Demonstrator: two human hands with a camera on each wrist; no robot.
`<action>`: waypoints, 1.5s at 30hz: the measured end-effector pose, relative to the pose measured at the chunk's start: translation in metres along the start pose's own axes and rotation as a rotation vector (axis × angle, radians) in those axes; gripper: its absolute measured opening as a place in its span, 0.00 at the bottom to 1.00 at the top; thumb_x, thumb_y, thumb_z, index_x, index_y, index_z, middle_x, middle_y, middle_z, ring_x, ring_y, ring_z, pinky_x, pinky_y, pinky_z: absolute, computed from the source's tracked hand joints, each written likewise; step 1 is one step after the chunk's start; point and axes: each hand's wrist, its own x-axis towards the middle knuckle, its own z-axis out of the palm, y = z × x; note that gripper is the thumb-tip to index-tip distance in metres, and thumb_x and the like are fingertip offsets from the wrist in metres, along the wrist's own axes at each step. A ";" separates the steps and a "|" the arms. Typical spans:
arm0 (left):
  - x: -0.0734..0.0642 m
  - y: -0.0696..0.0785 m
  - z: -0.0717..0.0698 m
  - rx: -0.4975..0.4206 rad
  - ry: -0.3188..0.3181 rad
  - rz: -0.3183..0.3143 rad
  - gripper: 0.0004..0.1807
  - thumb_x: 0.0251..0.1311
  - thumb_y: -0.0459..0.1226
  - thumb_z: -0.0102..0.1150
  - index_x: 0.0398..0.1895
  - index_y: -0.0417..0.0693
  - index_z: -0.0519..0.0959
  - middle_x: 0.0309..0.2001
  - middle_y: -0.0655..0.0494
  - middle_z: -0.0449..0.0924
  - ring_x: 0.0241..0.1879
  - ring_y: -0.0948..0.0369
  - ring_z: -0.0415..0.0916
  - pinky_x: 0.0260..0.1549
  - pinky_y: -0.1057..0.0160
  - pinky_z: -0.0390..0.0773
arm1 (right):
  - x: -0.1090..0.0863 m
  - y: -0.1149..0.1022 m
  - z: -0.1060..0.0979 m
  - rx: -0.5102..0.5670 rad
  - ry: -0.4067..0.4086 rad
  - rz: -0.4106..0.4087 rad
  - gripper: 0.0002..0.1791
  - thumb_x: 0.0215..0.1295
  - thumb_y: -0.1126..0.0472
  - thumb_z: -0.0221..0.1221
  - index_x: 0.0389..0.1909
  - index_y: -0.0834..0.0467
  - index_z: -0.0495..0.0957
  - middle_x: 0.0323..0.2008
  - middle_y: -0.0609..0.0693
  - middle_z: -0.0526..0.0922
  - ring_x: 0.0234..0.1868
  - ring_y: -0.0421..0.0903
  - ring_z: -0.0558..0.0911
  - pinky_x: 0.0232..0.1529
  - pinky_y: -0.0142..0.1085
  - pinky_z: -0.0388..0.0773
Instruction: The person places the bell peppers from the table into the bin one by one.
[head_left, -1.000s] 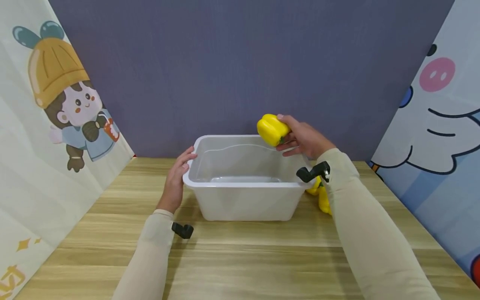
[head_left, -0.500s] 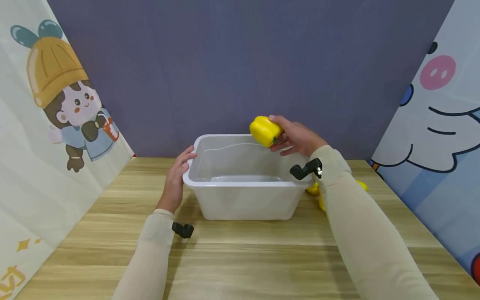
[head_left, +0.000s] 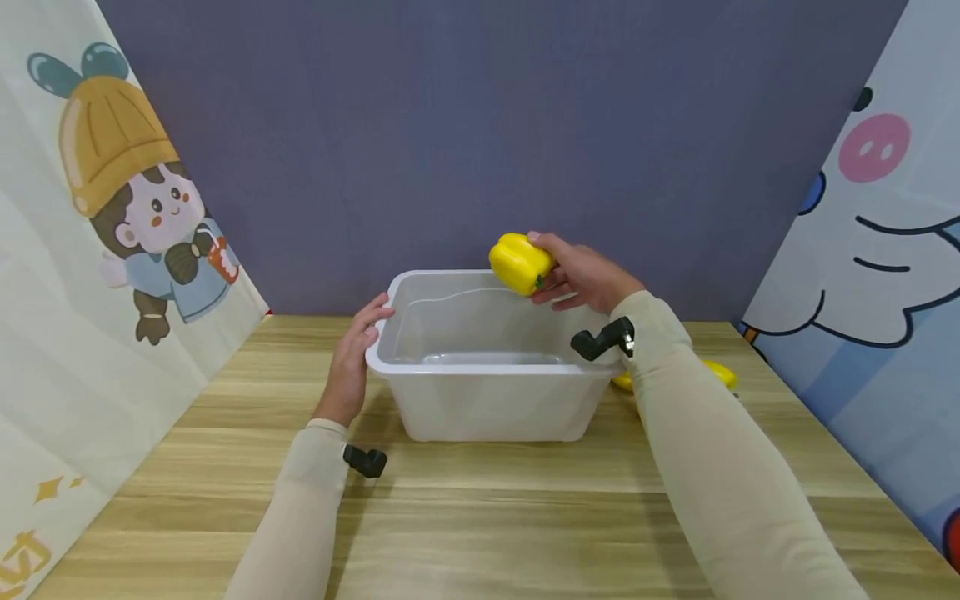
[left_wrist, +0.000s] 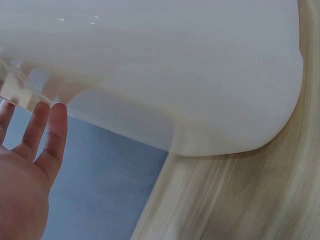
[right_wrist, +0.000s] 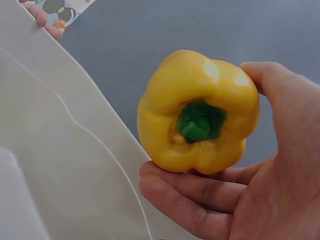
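My right hand (head_left: pixel 592 275) grips a yellow bell pepper (head_left: pixel 519 263) between thumb and fingers, over the far right part of a light grey plastic tub (head_left: pixel 495 406). Seen from the right wrist, the green stem (right_wrist: pixel 197 122) of the pepper faces the camera, with the thumb on one side and the fingers beneath. My left hand (head_left: pixel 348 367) rests against the tub's left side, fingertips at the rim. In the left wrist view, the extended fingers (left_wrist: pixel 56 135) touch the edge of the tub (left_wrist: pixel 210 80). Inside the tub, the visible floor is bare.
More yellow peppers lie on the wooden table (head_left: pixel 480 517) right of the tub: one (head_left: pixel 722 372) shows past my right forearm, another (head_left: pixel 623 382) beside the tub's wall, both partly hidden. A dark blue-grey panel (head_left: pixel 480 133) stands behind the tub, printed cloths at both sides.
My right hand has carried the pepper leftward and slightly down over the tub. A pepper right of my forearm has come into sight. My left hand and the tub have stayed put.
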 end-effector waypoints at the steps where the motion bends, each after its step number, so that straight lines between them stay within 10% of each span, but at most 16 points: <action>1: -0.001 0.000 0.000 0.001 0.000 -0.004 0.22 0.68 0.37 0.36 0.57 0.30 0.68 0.68 0.47 0.56 0.68 0.56 0.51 0.58 0.62 0.58 | 0.001 0.000 0.001 -0.002 -0.003 0.002 0.45 0.45 0.23 0.52 0.51 0.57 0.69 0.46 0.59 0.78 0.44 0.54 0.81 0.53 0.52 0.69; 45: 0.000 0.014 0.004 -0.001 0.001 -0.027 0.20 0.66 0.32 0.34 0.56 0.27 0.66 0.68 0.43 0.54 0.68 0.53 0.49 0.58 0.61 0.58 | 0.023 -0.011 0.031 -0.320 -0.039 -0.057 0.45 0.40 0.19 0.50 0.43 0.54 0.76 0.40 0.53 0.81 0.40 0.50 0.81 0.47 0.46 0.72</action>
